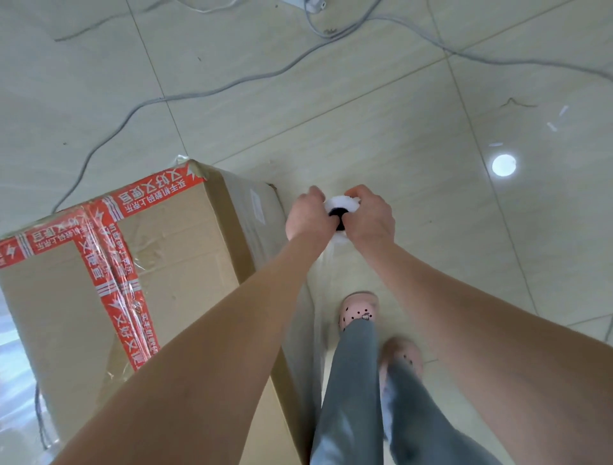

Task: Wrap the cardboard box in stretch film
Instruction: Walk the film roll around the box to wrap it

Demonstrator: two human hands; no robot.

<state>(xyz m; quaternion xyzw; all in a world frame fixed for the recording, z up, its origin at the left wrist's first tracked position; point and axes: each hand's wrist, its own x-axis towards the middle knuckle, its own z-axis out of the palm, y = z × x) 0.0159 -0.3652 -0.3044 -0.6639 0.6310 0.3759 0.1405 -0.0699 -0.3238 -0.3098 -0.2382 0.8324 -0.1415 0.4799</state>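
A large cardboard box (172,252) sealed with red printed tape stands on the tiled floor at the left. Clear film covers its right side. To the right of the box's far corner I hold a roll of stretch film (341,207) upright, seen end-on with its dark core. My left hand (308,214) grips the roll from the left and my right hand (370,215) grips it from the right. A sheet of clear film (318,298) runs from the roll back along the box's right side.
Grey cables (185,96) trail over the pale floor tiles beyond the box, and a power strip (311,4) lies at the top edge. My legs in grey trousers and pink clogs (360,310) stand right of the box. Open floor lies to the right.
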